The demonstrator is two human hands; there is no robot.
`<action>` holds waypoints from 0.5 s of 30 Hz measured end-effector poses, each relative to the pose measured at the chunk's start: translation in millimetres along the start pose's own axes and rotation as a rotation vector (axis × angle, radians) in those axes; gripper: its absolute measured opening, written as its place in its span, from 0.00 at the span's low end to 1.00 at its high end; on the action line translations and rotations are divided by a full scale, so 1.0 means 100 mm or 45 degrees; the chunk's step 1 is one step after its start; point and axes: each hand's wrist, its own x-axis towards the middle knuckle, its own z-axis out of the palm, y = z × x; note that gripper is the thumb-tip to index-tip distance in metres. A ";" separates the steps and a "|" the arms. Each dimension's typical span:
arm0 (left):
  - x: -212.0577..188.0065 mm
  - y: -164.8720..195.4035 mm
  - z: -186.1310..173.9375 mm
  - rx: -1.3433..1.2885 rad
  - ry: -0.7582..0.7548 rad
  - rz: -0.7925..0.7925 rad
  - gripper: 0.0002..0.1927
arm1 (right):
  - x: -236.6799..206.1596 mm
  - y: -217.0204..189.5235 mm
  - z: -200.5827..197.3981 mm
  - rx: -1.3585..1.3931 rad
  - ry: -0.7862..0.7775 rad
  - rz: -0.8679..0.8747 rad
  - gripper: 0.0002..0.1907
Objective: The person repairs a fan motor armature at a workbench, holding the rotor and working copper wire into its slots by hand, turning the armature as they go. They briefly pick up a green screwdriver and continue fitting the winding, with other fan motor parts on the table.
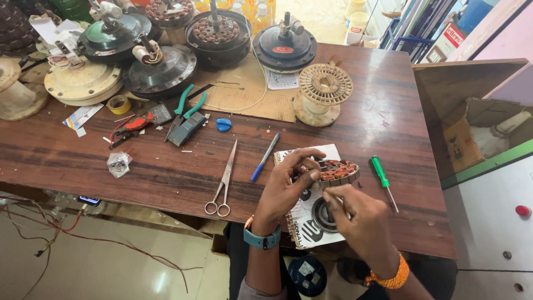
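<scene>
left hand: my left hand [288, 186], teal watch on the wrist, palm down, fingers curled over the round copper-wound stator core [336, 171]; thumb and fingers clamp its left rim.
right hand: my right hand [358, 216], orange bead bracelet at the wrist, comes in from below; fingertips pinch at the stator's near edge. Closed narrow on the rim, whether it holds a tool I cannot tell.
stator: held just above the white printed booklet [313, 222], close to the near edge of the dark wooden table [139, 166], right of centre.
right of hands: green-handled screwdriver [383, 175] lies just beside the stator, tip toward the near edge, not touching it.
left of hands: blue pen [265, 157] near the booklet's far-left corner; steel scissors [222, 183] further left, loops at the near edge.
mid table: green-handled pliers [186, 108], red-handled wire stripper [133, 123], small blue cap [223, 124], yellow tape roll [119, 104], crumpled clear plastic bag [119, 163].
far edge: row of dark ceiling-fan motor housings [216, 33]; cream plastic winding spool [322, 91] on its side at the corner of a brown cardboard sheet [244, 94].
obstruction: my left fingers cover the stator's left half; winding detail there is hidden.
</scene>
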 end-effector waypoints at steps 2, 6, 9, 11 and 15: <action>0.00 0.03 0.01 0.078 0.015 0.014 0.17 | -0.11 0.10 0.08 0.010 -0.090 -0.012 0.04; -0.02 0.13 0.03 0.080 0.026 -0.088 0.17 | -0.33 0.28 0.25 0.016 -0.074 -0.028 0.04; -0.03 0.22 0.03 0.139 -0.019 0.014 0.36 | -0.43 0.43 0.15 0.061 0.020 0.128 0.05; -0.01 0.24 0.08 0.477 -0.053 0.112 0.41 | -0.44 0.50 0.03 0.008 0.012 0.249 0.05; 0.03 0.19 0.17 0.797 -0.100 0.322 0.26 | -0.33 0.55 -0.23 -0.067 0.013 0.254 0.03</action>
